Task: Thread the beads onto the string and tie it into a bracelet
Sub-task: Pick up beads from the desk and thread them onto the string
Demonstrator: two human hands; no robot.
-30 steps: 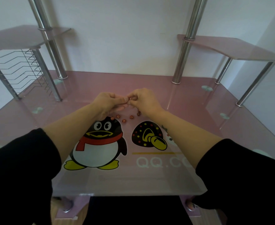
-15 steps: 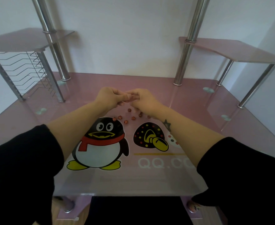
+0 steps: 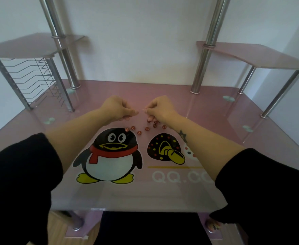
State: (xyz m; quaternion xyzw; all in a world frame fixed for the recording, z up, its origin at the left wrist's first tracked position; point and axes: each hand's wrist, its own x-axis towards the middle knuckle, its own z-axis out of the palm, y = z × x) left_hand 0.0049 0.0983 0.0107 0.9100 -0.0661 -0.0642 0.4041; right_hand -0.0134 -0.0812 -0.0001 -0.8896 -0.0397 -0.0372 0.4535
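Observation:
Several small red-brown beads (image 3: 139, 129) lie scattered on the pink glass desk (image 3: 207, 121), just above the penguin picture. My left hand (image 3: 117, 108) and my right hand (image 3: 160, 107) hover over them, a short gap apart, fingers pinched. A thin pale string (image 3: 142, 109) runs taut between the two pinches. More beads (image 3: 152, 119) sit under my right hand, partly hidden by its fingers. Whether any of those are on the string I cannot tell.
A wire rack (image 3: 34, 80) stands at the left under a raised shelf. Chrome posts (image 3: 198, 68) rise at the back left and back right. Another raised shelf (image 3: 251, 53) sits at the right. The desk's front edge is near my body.
My hands, touching at the fingertips before, have drawn apart sideways, and the string now shows stretched between them. The view has shifted slightly.

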